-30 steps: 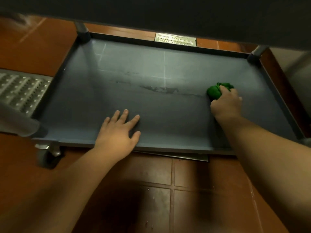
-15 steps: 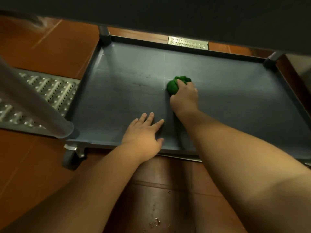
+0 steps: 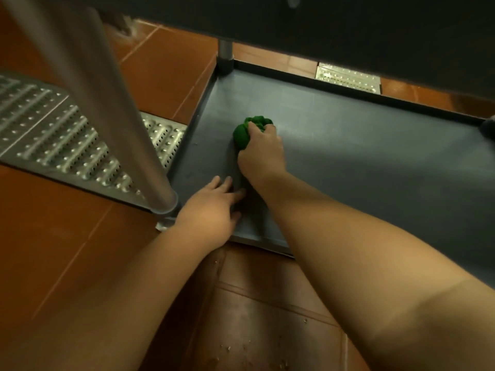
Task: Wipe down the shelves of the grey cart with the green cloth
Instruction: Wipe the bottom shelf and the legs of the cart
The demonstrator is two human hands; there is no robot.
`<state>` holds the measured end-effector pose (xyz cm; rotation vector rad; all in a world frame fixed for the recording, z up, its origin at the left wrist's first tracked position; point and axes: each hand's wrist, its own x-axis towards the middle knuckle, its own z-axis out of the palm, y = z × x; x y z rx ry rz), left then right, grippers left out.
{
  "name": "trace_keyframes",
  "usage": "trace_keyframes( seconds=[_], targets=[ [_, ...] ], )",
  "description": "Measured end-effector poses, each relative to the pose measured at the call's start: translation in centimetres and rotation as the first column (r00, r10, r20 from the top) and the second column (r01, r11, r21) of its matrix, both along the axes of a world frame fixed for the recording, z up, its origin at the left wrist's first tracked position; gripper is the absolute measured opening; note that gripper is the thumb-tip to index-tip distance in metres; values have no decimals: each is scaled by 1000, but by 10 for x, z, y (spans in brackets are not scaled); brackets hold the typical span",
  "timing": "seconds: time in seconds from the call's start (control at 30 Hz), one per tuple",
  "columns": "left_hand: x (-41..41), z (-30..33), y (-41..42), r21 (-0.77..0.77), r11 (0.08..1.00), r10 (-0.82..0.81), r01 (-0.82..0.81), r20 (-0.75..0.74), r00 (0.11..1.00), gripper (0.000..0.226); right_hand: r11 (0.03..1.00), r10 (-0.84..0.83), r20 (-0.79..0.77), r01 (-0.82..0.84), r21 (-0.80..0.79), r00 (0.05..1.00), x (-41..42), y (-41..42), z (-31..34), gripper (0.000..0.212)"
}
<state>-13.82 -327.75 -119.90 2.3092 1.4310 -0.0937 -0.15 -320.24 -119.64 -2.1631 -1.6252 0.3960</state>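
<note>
The grey cart's bottom shelf (image 3: 361, 145) lies low over the tiled floor, under a dark upper shelf. My right hand (image 3: 261, 152) grips a bunched green cloth (image 3: 245, 131) and presses it onto the shelf near its left end. My left hand (image 3: 211, 207) rests flat on the shelf's front left corner, fingers straight, just behind the right wrist. The cloth's lower part is hidden by my fingers.
A metal cart post (image 3: 112, 103) rises at the front left corner, another (image 3: 225, 54) at the back left. A perforated steel floor drain grate (image 3: 53, 135) lies left of the cart. Orange floor tiles (image 3: 67, 236) surround it, with small water drops near my arms.
My right hand has swept the cloth from the shelf's right side across to its left end. My left hand has stayed planted on the front edge while the view shifted left.
</note>
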Motion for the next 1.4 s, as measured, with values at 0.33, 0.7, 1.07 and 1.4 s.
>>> trace_keyframes(
  seconds=[0.33, 0.7, 1.07, 1.4],
  targets=[
    [1, -5, -5, -6, 994, 108, -108, 126, 986, 53, 984, 172, 159, -177, 20, 972, 6, 9, -1, 58],
    [70, 11, -17, 175, 959, 260, -222, -232, 937, 50, 985, -143, 238, 161, -58, 961, 189, -31, -3, 61],
    [249, -13, -69, 110, 977, 196, -183, -132, 972, 64, 981, -173, 259, 190, -44, 950, 336, -89, -7, 59],
    [316, -6, -92, 235, 952, 230, -197, -124, 965, 69, 895, -411, 308, 444, -44, 858, 505, -160, -4, 57]
  ],
)
